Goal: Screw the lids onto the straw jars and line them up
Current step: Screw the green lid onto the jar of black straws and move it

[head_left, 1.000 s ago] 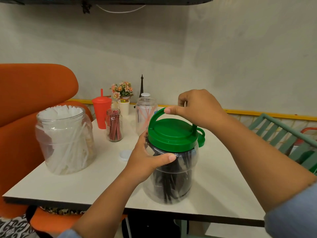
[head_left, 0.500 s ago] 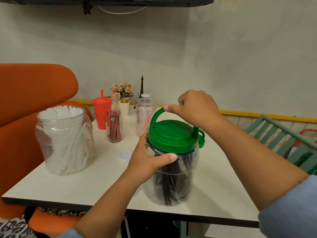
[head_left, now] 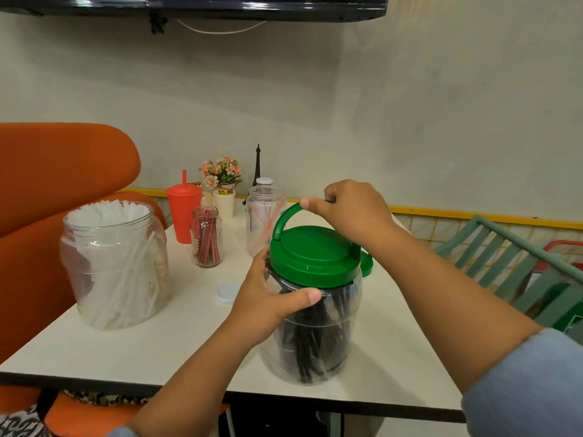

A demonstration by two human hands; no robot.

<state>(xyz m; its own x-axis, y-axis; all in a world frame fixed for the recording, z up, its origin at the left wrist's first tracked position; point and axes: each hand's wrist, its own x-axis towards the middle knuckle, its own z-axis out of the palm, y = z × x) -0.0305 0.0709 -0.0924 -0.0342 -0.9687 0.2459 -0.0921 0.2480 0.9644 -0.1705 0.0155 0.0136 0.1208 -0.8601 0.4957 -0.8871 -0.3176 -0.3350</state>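
The right grip [head_left: 350, 212] is clenching the raised handle [head_left: 283, 217] of the green lid [head_left: 312, 257] and the left grip [head_left: 268, 299] is grasping the shoulder of the black-straw jar [head_left: 315, 342] under that lid, standing near the front edge of the tabletop [head_left: 403, 348], with an open white-straw jar [head_left: 113, 269] standing well apart on its left.

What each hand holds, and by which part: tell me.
The left hand grips the jar of black straws at its shoulder, just under the green lid; the right hand grips that lid's raised carry handle.
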